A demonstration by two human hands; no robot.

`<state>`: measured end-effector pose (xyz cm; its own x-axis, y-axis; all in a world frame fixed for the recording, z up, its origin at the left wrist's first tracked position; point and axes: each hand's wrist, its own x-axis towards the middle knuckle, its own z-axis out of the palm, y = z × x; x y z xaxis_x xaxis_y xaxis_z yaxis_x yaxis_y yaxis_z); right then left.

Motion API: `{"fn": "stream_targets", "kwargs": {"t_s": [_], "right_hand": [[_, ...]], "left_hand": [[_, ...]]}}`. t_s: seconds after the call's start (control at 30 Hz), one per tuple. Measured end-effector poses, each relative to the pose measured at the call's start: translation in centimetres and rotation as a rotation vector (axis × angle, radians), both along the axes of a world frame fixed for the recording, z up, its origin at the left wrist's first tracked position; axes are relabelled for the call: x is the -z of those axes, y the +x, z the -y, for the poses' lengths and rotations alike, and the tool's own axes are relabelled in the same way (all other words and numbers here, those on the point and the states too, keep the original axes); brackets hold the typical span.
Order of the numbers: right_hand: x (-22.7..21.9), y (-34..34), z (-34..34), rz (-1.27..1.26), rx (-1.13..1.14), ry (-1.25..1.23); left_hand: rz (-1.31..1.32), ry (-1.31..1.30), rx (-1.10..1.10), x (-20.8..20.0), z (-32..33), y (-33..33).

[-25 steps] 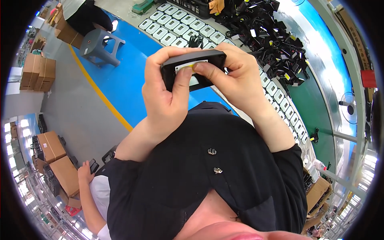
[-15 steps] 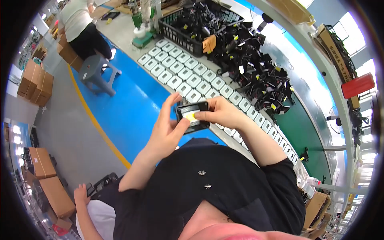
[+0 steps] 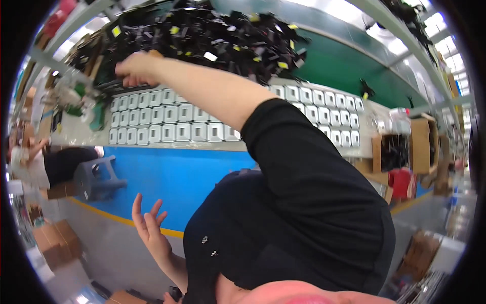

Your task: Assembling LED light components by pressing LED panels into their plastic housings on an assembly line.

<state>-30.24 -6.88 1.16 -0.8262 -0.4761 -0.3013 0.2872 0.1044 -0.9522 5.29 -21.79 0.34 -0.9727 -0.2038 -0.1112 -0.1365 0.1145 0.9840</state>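
Observation:
My right arm reaches across the bench to the far left. At its end my right hand (image 3: 139, 69) is over the dark crate beside the heap of black devices with cords (image 3: 223, 38); its fingers curl downward, smeared by motion, and what they hold, if anything, cannot be made out. My left hand (image 3: 152, 230) is raised away from the bench over the floor, fingers spread, with nothing in it. Rows of square white-and-grey units (image 3: 167, 115) stand on the bench (image 3: 202, 146) below my right forearm, which hides part of them.
A grey stool (image 3: 96, 177) and a person (image 3: 61, 164) are at the left. Green and white equipment (image 3: 93, 114) stands at the bench's left end. Cardboard boxes (image 3: 422, 144) are at the right, another carton (image 3: 58, 243) at the lower left. A metal frame (image 3: 405, 38) rises beyond the bench.
Both hands were together on a black case with a yellow label. They have parted: the right has swung far left over the crate, the left has dropped back. The case no longer shows. My view has turned.

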Motion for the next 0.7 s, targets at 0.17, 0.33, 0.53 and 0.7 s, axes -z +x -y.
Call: {"fn": "stream_targets", "kwargs": {"t_s": [0.17, 0.33, 0.53, 0.7], "right_hand": [[13.4, 7.4, -17.3, -0.518, 0.119, 0.334], [21.9, 9.6, -43.7, -0.411, 0.946, 0.88], [23.2, 7.2, -53.8, -0.412, 0.556, 1.624], [24.7, 5.4, -55.3, -0.379, 0.346, 1.717]], "left_hand": [[0.087, -0.098, 0.103, -0.1, -3.1, -2.6], [0.201, -0.163, 0.147, -0.5, -7.0, -3.5], [0.305, -0.22, 0.23, -0.5, -13.7, -4.4], [0.346, -0.222, 0.285, -0.4, -17.8, -5.2]]}}
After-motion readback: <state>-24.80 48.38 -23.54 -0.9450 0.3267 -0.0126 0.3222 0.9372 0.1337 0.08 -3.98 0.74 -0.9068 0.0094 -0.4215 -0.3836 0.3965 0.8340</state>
